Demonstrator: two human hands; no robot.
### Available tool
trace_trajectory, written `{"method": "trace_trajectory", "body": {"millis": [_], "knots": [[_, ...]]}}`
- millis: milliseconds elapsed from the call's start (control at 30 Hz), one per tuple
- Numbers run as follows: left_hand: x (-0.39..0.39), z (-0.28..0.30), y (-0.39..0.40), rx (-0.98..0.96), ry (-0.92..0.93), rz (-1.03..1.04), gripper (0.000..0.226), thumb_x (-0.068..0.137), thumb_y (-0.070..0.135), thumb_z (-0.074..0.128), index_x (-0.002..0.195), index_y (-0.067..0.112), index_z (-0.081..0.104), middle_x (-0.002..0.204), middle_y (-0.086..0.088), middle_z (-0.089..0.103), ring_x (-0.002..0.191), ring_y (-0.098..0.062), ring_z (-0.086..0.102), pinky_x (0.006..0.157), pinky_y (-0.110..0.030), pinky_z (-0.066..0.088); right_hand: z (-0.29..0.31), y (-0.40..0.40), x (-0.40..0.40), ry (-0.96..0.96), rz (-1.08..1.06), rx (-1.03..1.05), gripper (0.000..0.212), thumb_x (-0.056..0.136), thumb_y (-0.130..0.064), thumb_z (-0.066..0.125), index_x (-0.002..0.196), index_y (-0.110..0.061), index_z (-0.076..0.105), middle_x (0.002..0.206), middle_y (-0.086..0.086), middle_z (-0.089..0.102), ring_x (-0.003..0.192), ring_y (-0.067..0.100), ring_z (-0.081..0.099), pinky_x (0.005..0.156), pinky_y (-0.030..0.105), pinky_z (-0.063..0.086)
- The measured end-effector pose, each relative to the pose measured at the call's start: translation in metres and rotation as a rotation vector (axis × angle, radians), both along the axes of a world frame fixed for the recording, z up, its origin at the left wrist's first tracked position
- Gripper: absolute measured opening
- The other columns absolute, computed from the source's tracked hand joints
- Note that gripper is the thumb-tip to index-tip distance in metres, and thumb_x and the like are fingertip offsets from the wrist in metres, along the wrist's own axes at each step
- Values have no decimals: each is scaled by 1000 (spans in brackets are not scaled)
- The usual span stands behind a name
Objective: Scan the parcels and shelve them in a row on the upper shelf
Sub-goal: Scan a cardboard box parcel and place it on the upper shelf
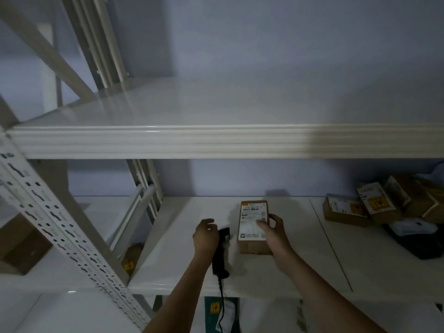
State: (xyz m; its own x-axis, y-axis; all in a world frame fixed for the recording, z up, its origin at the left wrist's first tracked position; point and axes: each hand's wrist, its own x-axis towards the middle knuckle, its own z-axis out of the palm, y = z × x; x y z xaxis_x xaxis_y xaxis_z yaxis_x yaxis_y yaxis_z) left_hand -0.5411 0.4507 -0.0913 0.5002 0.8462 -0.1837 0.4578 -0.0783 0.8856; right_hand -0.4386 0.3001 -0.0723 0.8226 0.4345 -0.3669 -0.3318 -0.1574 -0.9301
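Observation:
A small brown parcel (252,227) with a white label lies flat on the lower shelf (182,267). My right hand (274,230) grips its right side, thumb on the label and fingers round the far edge. A black handheld scanner (219,258) lies on the same shelf just left of the parcel, its cable hanging over the front edge. My left hand (206,234) hovers over the scanner's head with fingers loosely curled; whether it touches the scanner I cannot tell. The upper shelf (216,140) carries no parcels.
Several brown parcels (374,207) are piled at the right end of the lower shelf, with a dark bag (418,239) in front of them. A perforated upright post (55,231) slants at the left. More packages (223,311) sit below the shelf.

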Motion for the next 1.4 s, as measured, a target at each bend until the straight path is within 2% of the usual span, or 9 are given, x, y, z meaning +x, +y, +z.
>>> {"method": "trace_trajectory", "body": {"millis": [133, 267, 367, 433, 567, 767, 967, 1133, 1400], "knots": [[-8, 69, -40, -155, -274, -167, 39, 104, 32, 38, 141, 25, 50, 134, 0, 59, 117, -17, 59, 101, -39, 50, 33, 8, -9, -11, 95, 82, 39, 97, -29, 58, 135, -23, 52, 114, 8, 71, 100, 28, 71, 95, 53, 56], [-30, 114, -66, -244, -464, -227, 38, 105, 32, 37, 141, 40, 29, 113, 10, 58, 89, -1, 63, 69, -17, 55, 72, 11, -26, -31, 261, 200, 28, 103, -33, 47, 125, -23, 63, 115, 8, 74, 102, 27, 72, 97, 52, 55], [-52, 135, -69, -221, -483, -257, 37, 103, 22, 41, 137, 36, 36, 120, 8, 61, 97, -7, 65, 73, -17, 53, 102, 3, -50, -207, 306, 183, 27, 106, -41, 42, 132, -37, 49, 129, -5, 63, 112, 18, 65, 91, 31, 54], [-68, 147, -70, -163, -444, -316, 33, 100, 18, 45, 126, 37, 47, 124, 3, 63, 105, -11, 64, 84, -24, 53, 116, -4, -68, -346, 315, 158, 46, 106, -46, 37, 150, -33, 36, 140, -7, 53, 122, 12, 57, 84, 15, 47], [-108, 177, -71, -18, -392, -462, 35, 96, 13, 53, 102, 46, 44, 105, 22, 60, 97, 4, 59, 73, -9, 48, 149, -16, -101, -451, 420, 159, 34, 106, -44, 34, 138, -38, 43, 122, -21, 58, 99, -13, 53, 70, -3, 41], [-174, 213, -48, 118, -381, -607, 58, 86, 8, 69, 134, 31, 46, 121, 8, 67, 109, -8, 65, 85, -28, 58, 191, -27, -142, -628, 650, 60, 62, 91, -42, 69, 145, -42, 39, 132, -23, 62, 123, -5, 57, 112, 33, 43], [-252, 245, -16, 279, -344, -650, 61, 80, 24, 79, 134, 34, 52, 120, 18, 66, 111, 1, 62, 95, -29, 54, 226, -20, -210, -770, 674, 33, 68, 82, -41, 77, 143, -42, 47, 135, -23, 60, 128, 0, 54, 114, 39, 41], [-306, 279, 2, 340, -408, -676, 57, 80, 27, 79, 131, 33, 56, 116, 19, 68, 107, 6, 63, 93, -17, 51, 255, -10, -265, -786, 637, 68, 52, 89, -30, 74, 135, -42, 54, 130, -25, 64, 124, -4, 57, 112, 33, 43], [-325, 322, 8, 419, -583, -637, 48, 82, 23, 77, 127, 32, 61, 123, 10, 66, 112, 1, 61, 100, -25, 50, 307, 0, -295, -884, 503, 204, 50, 87, -21, 75, 134, -32, 59, 127, -19, 67, 122, 0, 60, 107, 29, 45]]}}
